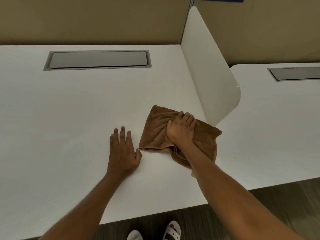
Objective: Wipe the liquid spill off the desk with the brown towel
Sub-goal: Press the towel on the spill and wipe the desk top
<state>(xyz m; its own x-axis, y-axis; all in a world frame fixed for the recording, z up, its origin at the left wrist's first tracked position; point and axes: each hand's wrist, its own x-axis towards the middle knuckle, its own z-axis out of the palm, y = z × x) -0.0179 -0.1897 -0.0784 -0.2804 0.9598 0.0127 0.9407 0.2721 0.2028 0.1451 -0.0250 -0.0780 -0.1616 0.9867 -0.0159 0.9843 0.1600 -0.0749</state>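
one brown towel (155, 130) bunched under the gripping right hand (181, 129) — left hand (123, 151) flat, empty on the desk (69, 101).

Soft, even indoor light falls on the white desk (69, 104), casting only faint shadows and no glare. Wide-angle distortion bends the desk edges, and the floor (285, 196) at lower right smears with blur.

We see a grey cable-tray lid (97, 60) set flush near the back edge, a white rounded divider panel (210, 70) standing upright at the right, a second grey lid (296, 73) in the neighbouring white surface (277, 129), a tan partition wall (90, 19), dark flooring (277, 205), and white sandals (171, 230) below
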